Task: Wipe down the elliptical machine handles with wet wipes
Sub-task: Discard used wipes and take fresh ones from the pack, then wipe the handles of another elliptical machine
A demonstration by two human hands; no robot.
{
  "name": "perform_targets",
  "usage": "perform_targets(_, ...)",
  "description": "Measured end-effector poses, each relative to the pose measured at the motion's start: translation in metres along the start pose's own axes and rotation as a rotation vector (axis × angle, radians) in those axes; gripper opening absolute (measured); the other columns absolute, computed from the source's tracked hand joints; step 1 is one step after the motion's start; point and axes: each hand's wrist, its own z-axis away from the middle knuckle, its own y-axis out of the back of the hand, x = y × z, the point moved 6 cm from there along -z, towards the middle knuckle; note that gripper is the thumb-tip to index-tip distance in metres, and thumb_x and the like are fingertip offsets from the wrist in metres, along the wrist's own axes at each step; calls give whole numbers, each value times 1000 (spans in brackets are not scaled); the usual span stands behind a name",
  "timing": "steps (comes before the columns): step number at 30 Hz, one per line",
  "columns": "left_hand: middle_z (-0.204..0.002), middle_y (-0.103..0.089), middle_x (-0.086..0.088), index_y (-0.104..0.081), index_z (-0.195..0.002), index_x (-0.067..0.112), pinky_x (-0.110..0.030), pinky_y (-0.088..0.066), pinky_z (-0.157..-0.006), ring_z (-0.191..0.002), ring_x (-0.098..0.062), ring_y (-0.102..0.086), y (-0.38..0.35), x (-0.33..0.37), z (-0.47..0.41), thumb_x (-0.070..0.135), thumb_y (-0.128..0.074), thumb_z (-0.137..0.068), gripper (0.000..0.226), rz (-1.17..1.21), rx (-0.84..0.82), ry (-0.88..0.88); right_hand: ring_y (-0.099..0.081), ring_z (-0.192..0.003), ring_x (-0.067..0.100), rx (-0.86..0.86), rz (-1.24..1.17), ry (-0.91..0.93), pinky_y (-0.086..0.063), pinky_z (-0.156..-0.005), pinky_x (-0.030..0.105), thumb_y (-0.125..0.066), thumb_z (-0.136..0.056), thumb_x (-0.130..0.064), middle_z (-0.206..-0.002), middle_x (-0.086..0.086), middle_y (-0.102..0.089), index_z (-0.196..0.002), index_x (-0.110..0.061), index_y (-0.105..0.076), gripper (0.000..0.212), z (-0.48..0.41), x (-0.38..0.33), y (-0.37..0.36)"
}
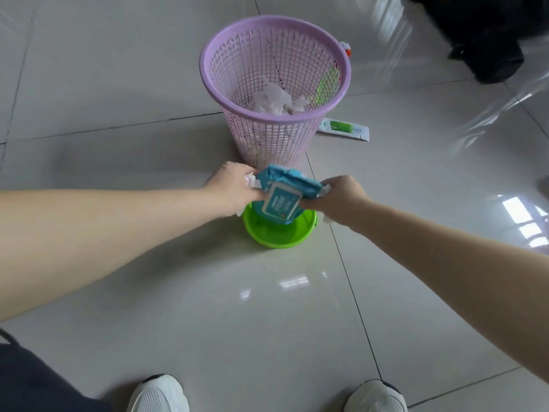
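Observation:
A blue wet-wipe pack (282, 197) with a white flap label hangs just above a small green bowl (279, 233) on the floor. My left hand (233, 187) grips the pack's left end, and a crumpled white wipe (251, 179) shows between its fingers. My right hand (341, 196) grips the pack's right end, with a bit of white wipe (326, 218) poking out under it. No elliptical machine handles are in view.
A pink mesh waste basket (274, 84) with crumpled white wipes inside stands right behind the bowl. A green and white packet (344, 129) lies on the tiles to its right. A black object (487, 40) sits at the top right. My white shoes (160, 394) are at the bottom.

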Motion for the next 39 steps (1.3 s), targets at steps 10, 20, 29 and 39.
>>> perform_targets(10,-78,-75,-6,-66,-80,12,-30,-51,-63,-77,-26,-71,40,10,33,32,-71,-84,21,-52,-137,397,-59,-44,16,6,-365,-442,-42,-42,19,-66,-89,-4,-70,10,-67,-90,-3,-72,6,59,-11,43)
perform_targets(20,-63,-64,-9,-59,-63,14,-27,-48,-53,-56,-30,-68,307,242,117,31,-50,-99,40,278,-253,560,-69,-87,29,-245,-1167,-652,-57,-63,30,-42,-103,-6,-103,15,-71,-110,-9,-64,24,214,-306,186)
perform_targets(29,-83,-73,-14,-70,-88,17,-17,-35,-33,-62,-29,-69,570,277,1,13,-60,-98,14,422,-274,330,-67,-58,23,-107,-921,-350,-53,-49,27,-29,-88,26,-78,17,-65,-100,0,-62,44,144,-630,269)
perform_targets(39,-49,-51,-2,-74,-86,10,-21,-33,-41,-48,-24,-46,805,355,-226,39,-70,-95,30,479,-343,82,-67,-77,23,95,-964,-261,-60,-61,26,-53,-93,17,-88,10,-67,-90,-5,-68,27,13,-870,350)
